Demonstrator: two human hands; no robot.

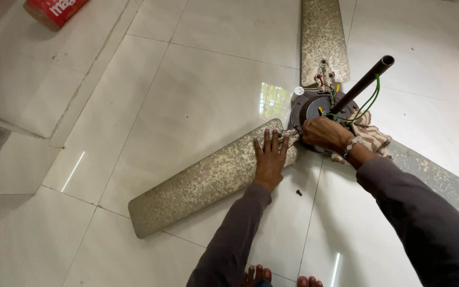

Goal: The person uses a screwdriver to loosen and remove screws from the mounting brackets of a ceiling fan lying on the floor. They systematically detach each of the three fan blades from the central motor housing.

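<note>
The left hand (270, 158) lies flat on the near fan blade (208, 178) — long axis running toward the floor's near-left — while the right hand (324, 133) closes, apparently gripping, at the motor hub (314, 106).

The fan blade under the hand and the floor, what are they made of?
The fan blade looks like painted metal, its flat beige face mottled with brown, rust-like specks; coated wood cannot be excluded. The left hand lies flat on it. The floor seems glazed ceramic tile: glossy, reflective, with thin grout lines.

red packet (54, 9) top left | small dark screw (298, 192) on tiles | striped cloth (370, 137)
</note>
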